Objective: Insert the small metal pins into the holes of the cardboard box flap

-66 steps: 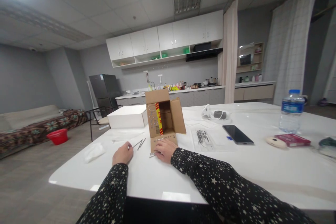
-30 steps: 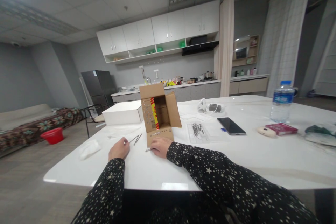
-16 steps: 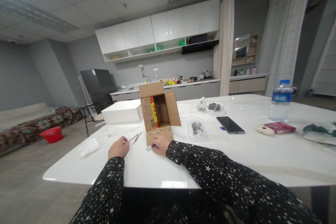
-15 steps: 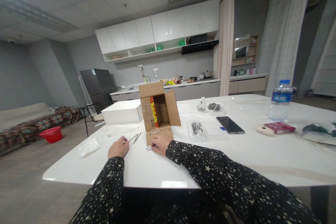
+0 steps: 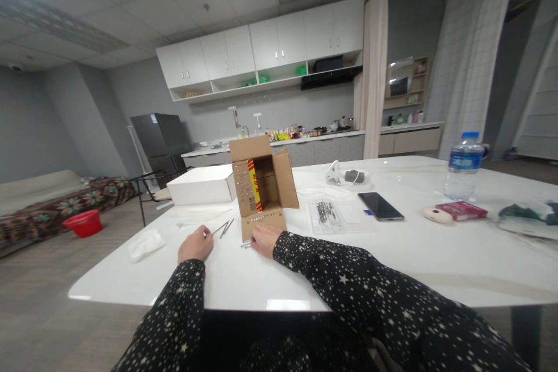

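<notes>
Your left hand [image 5: 196, 244] curls at a nail [image 5: 219, 228]; your right hand [image 5: 265, 239] overlaps the box [image 5: 267, 183]. Either grip: cannot be told.

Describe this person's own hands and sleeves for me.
The left hand and right hand are bare, with no gloves. The left sleeve and right sleeve match: long, black, reaching about to the wrists, scattered with pale stars of mixed sizes and small dots. Fingernail details are too small to make out.
</notes>
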The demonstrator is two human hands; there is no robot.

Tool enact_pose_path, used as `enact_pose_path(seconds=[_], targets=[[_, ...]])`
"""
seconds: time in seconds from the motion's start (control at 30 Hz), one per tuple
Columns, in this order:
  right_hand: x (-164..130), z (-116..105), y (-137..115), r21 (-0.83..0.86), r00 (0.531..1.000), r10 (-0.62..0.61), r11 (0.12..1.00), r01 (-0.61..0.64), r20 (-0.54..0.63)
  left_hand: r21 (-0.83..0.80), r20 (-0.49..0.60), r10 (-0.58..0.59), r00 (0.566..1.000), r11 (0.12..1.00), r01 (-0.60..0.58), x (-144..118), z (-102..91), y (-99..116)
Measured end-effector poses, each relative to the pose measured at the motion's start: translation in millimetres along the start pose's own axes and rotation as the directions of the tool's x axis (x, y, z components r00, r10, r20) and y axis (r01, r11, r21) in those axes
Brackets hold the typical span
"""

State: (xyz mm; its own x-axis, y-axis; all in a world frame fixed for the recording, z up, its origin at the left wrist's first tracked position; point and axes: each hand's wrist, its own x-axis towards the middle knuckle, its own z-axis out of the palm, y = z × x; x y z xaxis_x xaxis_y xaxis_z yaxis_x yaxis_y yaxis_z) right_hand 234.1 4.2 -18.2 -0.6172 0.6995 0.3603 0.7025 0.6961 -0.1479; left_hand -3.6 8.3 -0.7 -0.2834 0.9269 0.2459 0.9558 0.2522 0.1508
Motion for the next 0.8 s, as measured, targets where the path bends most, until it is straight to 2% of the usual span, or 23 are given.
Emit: enact_pose_path(seconds=[0.33, 0.6, 0.8], targets=[[-8.9, -9.0, -3.3, -0.023, 0.999, -0.018, 1.0, 0.017, -0.027, -0.009, 0.015, 0.001, 1.0, 1.0, -0.001, 2.0, 2.4, -1.9], [-11.6, -13.8, -5.8, -0.073, 1.0, -0.01, 0.997, 0.011, 0.006, -0.013, 0.013, -0.003, 1.0, 1.0, 0.003, 2.1, 2.3, -1.3], [-13.5, -16.4, -7.7, -0.119, 0.998, 0.069, 0.991, -0.067, 0.011, -0.017, -0.006, -0.002, 1.0, 1.0, 0.002, 1.1, 1.2, -0.1]])
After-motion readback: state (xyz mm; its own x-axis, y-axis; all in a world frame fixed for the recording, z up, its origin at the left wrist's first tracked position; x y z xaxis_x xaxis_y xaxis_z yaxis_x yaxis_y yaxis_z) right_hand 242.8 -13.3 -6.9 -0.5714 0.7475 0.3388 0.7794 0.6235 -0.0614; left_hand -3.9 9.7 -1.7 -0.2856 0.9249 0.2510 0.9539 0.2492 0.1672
